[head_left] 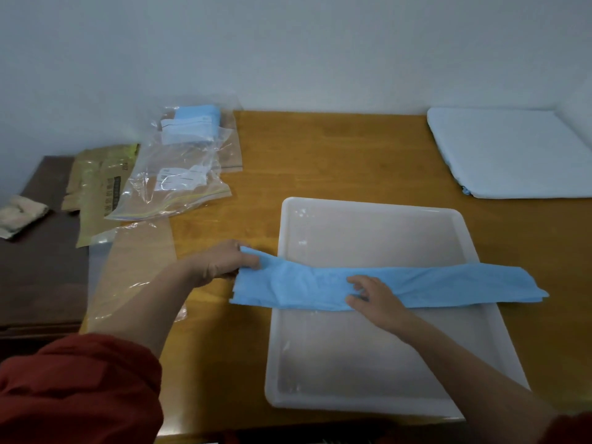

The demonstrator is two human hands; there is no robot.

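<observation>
White plastic tray (352, 403), nearest the viewer on a wooden table (320, 155). A long folded blue sheet (448, 283) lies across the tray's middle, overhanging both sides. The right hand (374, 296) pinches its near edge over the tray. The left hand (221, 261) grips its end just left of the tray. Clear zip bags (173, 181) lie beyond the tray's far-left corner.

Quick tally: one white tray (371, 225), one blue sheet (448, 283), and two hands, a left hand (221, 262) and a right hand (371, 296). At 10 o'clock from the tray there are three clear bags (173, 187), I think, plus at least two tan packets (99, 190). One white pad (512, 152) at 1 o'clock, one beige cloth (19, 214) at 9.
</observation>
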